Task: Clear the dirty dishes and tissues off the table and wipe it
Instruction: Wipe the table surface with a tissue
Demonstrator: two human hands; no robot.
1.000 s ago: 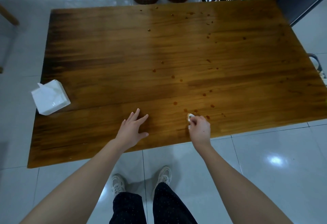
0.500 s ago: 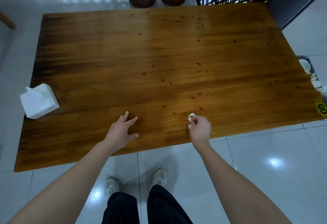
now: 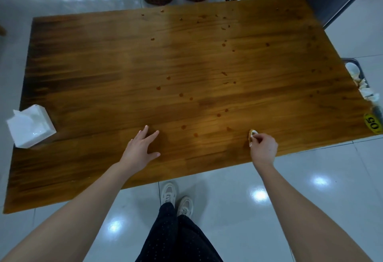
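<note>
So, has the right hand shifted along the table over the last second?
Yes. The right hand, pinching a tissue wad, has slid rightward along the near edge of the table, past the stains it was beside earlier.

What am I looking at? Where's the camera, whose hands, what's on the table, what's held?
No machine here: these are a person's two bare hands, filmed by one wide-angle camera worn on their head, looking forward and down. That is why the arms enter from the bottom and the shoes show below. The left hand rests flat on the wooden table, fingers spread, holding nothing. The right hand pinches a small wad of tissue, stained brown, against the tabletop by the near edge. Small brown spots dot the wood. A white tissue pack sits at the table's left edge and a yellow tag reading 05 at its right corner. Beside the table on the right, a bin holds crumpled tissues.
</note>
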